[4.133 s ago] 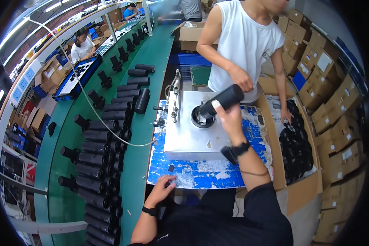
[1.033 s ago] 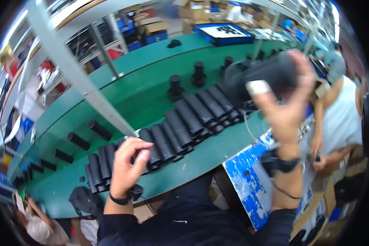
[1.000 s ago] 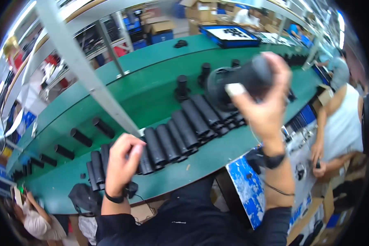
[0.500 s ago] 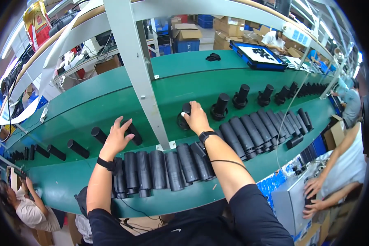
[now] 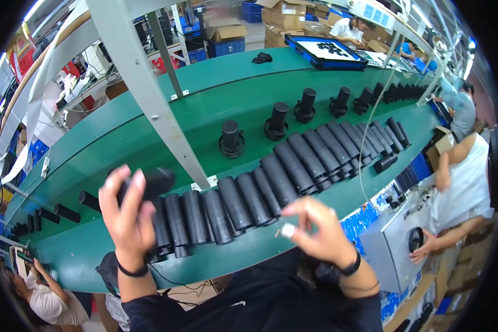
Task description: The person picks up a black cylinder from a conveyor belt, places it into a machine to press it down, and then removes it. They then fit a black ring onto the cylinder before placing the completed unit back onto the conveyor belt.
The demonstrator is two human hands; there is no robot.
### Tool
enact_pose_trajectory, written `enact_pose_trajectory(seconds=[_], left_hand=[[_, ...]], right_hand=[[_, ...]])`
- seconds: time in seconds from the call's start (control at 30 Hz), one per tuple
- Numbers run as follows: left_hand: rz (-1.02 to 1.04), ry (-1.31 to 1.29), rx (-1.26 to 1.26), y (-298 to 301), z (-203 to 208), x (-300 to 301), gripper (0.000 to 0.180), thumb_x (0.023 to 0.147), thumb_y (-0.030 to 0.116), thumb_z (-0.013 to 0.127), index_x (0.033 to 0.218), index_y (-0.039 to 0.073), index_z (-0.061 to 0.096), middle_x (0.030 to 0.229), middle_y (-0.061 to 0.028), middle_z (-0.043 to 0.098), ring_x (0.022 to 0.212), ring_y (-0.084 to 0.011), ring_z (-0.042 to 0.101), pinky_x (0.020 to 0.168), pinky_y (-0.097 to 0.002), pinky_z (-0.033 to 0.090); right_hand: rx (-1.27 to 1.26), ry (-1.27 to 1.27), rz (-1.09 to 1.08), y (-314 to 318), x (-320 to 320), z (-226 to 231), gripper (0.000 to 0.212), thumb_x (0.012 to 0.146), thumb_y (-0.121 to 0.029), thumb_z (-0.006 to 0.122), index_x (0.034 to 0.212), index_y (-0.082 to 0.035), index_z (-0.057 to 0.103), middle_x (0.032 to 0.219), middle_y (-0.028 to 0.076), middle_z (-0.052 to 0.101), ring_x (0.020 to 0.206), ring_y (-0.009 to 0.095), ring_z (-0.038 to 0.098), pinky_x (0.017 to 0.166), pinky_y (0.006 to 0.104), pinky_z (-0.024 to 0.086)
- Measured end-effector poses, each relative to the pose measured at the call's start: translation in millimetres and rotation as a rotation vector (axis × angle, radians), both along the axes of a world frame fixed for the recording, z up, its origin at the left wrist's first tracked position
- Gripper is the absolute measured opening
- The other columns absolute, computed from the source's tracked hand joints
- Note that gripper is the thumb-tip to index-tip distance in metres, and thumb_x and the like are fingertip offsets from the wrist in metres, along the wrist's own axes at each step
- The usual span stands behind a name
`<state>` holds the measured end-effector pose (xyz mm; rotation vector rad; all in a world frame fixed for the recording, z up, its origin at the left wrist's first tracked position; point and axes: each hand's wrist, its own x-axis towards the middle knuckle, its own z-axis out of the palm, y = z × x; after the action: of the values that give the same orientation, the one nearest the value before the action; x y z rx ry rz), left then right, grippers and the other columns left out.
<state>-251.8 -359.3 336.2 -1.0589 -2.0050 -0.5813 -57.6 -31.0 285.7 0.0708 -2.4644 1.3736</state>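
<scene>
- Left hand (image 5: pixel 128 221): raised, forearm rising from the lower edge, fingers pointing upward, near the left part of the row of tubes (image 5: pixel 218 216).
- Left grip: closed on a black tube (image 5: pixel 160 183), which lies roughly crosswise behind the fingers, above the bench (image 5: pixel 227 264); blur hides the exact contact.
- Right hand (image 5: pixel 322 235): forearm angled up and leftward, fingers bent toward the left, over the bench's near edge; a white cover (image 5: pixel 288 231) wraps the thumb tip.
- Right grip: partly open, thumb and fingers apart, just beside the row.
- Upright tubes (image 5: pixel 231 136): standing on round bases behind the row, to the right of the post (image 5: pixel 149 99).
</scene>
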Motion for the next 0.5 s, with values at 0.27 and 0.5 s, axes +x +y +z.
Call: enact_pose_trajectory(seconds=[0.27, 0.5], left_hand=[[-1.23, -0.524, -0.283, 165.4, -63.0, 136.3, 0.049, 0.099, 0.035, 0.072, 0.144, 0.015, 0.068, 0.136, -0.0181, 0.063, 0.104, -0.0298, 0.066, 0.084, -0.0404, 0.054], [-1.395, -1.375, -0.396, 256.9, -215.8, 247.6, 0.064, 0.111, 0.042, 0.057, 0.163, 0.007, 0.043, 0.146, -0.0136, 0.056, 0.116, -0.0267, 0.06, 0.103, -0.0403, 0.051]], right_hand=[[0.159, 0.083, -0.295, -34.5, 133.0, -49.0, 0.062, 0.076, -0.026, 0.097, 0.122, 0.002, 0.067, 0.119, 0.016, 0.074, 0.081, 0.021, 0.073, 0.073, 0.0326, 0.059], [-0.517, 0.118, -0.925, -32.0, 284.5, -135.6, 0.063, 0.09, -0.035, 0.086, 0.136, -0.002, 0.059, 0.127, 0.011, 0.069, 0.109, 0.021, 0.069, 0.09, 0.0361, 0.059]])
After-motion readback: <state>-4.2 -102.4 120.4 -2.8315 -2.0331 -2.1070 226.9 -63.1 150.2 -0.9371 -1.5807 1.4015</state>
